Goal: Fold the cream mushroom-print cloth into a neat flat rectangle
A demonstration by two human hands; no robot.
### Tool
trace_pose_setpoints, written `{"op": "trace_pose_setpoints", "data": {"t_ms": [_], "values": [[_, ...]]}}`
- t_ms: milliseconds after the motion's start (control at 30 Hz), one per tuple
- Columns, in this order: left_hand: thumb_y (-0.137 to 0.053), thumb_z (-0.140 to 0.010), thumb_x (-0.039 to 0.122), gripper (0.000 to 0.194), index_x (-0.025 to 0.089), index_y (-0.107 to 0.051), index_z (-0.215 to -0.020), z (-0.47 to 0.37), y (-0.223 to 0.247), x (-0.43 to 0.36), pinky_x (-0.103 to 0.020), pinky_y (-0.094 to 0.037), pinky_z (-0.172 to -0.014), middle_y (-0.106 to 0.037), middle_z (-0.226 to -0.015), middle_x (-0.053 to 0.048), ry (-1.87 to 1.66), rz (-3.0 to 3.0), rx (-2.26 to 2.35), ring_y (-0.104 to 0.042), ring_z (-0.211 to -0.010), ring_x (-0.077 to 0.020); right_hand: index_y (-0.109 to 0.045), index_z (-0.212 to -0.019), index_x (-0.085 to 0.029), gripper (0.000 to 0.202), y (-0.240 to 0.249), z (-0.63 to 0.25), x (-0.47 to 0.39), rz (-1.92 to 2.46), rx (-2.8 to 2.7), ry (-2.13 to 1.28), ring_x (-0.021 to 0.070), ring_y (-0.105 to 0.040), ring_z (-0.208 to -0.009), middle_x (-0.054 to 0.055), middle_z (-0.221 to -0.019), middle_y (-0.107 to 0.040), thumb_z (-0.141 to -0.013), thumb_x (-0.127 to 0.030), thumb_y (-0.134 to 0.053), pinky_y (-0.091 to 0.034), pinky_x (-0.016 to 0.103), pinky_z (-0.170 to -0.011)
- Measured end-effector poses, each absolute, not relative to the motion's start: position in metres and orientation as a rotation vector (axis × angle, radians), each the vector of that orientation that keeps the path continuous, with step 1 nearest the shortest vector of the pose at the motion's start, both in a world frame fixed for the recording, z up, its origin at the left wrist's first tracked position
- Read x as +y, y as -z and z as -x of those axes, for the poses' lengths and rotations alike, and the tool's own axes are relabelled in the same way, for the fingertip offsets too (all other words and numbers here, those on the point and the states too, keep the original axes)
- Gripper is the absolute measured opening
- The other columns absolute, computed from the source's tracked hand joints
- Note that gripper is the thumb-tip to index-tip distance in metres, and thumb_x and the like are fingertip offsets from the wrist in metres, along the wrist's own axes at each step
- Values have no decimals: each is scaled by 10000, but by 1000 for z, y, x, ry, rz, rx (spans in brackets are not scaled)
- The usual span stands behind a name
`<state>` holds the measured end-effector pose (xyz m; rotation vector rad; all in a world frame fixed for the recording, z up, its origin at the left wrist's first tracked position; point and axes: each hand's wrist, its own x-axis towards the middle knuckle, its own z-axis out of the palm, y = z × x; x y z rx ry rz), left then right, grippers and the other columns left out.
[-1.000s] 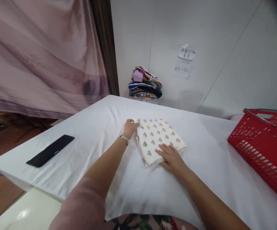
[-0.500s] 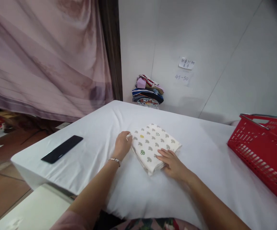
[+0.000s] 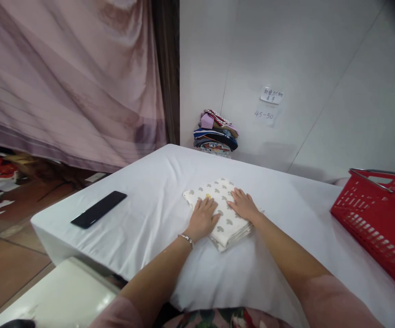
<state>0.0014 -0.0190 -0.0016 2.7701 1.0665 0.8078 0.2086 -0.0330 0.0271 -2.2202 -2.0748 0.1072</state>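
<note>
A folded white cloth (image 3: pixel 226 230) with grey mushroom prints lies on the white-covered table (image 3: pixel 149 200), its stacked layers showing along the near edge. My left hand (image 3: pixel 203 219) rests flat on its left part, fingers spread, a bracelet at the wrist. On the right part of the cloth lies my right hand (image 3: pixel 244 205), also flat with fingers apart. Both palms touch the top layer, and part of the print is hidden under them.
To the left on the table is a black phone-like slab (image 3: pixel 99 209). A red plastic basket (image 3: pixel 378 223) stands at the right edge. Behind the table, a pile of folded fabrics (image 3: pixel 216 132) sits against the wall. A pale stool-like surface (image 3: pixel 64 291) is at lower left.
My left hand has left the cloth's left corner and now lies flat on top. My right hand has slid from the near right edge farther up the cloth. The view has shifted slightly.
</note>
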Motion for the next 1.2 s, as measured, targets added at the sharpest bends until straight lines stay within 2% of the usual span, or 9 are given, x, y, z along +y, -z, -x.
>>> {"op": "trace_pose_setpoints", "data": {"t_ms": [200,400,600,833,933,1033,1200], "values": [[-437,-889,353,374,187,-512,-1216,-3,5,-19,-498,-226,-1095,-495,-1344,-82,-804,-2774,1073,-365,-1297,-265,-301,-1408,-196,589,-16,-218,-26,2321,-2124,-115,257,-121,-1395,84,-1528,-157,-915,-516,-262,-157,480,-1083],[-443,-887,361,383,192,-506,-1224,-3,6,-18,-494,-229,-1095,-487,-1352,-80,-788,-2763,1084,-361,-1299,-264,-292,-1404,-188,592,-21,-203,6,2161,-2182,95,251,-102,-1397,99,-1527,-153,-914,-517,-267,-114,478,-1091],[-439,-888,395,424,187,-496,-1254,-3,11,-16,-485,-216,-1103,-462,-1375,-87,-781,-2750,1049,-343,-1313,-257,-323,-1381,-217,560,-12,-201,36,2159,-2201,9,250,-158,-1383,65,-1520,-193,-918,-521,-238,-221,463,-1059],[-440,-887,398,413,195,-507,-1240,-1,9,-15,-478,-223,-1097,-479,-1359,-81,-788,-2730,1019,-358,-1299,-252,-349,-1372,-254,527,-12,-210,22,2151,-2206,-11,243,-169,-1383,42,-1517,-210,-922,-509,-250,-242,446,-1059],[-451,-883,398,409,192,-512,-1232,0,6,-16,-475,-223,-1098,-485,-1353,-80,-779,-2712,1010,-360,-1297,-254,-289,-1413,-242,577,-18,-223,6,2254,-2082,-108,259,-270,-1347,64,-1509,-234,-908,-521,-275,-312,413,-1020],[-469,-874,388,389,199,-528,-1210,1,3,-16,-470,-228,-1097,-501,-1336,-75,-786,-2678,1002,-376,-1284,-250,-218,-1446,-213,654,-23,-241,-13,2371,-1927,-254,281,-446,-1233,106,-1429,-390,-890,-547,-299,-390,382,-935],[-446,-889,381,295,234,-590,-1099,6,2,-8,-479,-223,-1095,-568,-1256,-51,-887,-2601,1061,-425,-1238,-230,-311,-1419,-192,681,-24,-261,-33,2484,-1851,-235,303,-542,-1122,133,-1290,-543,-868,-592,-328,-405,368,-873]]}}
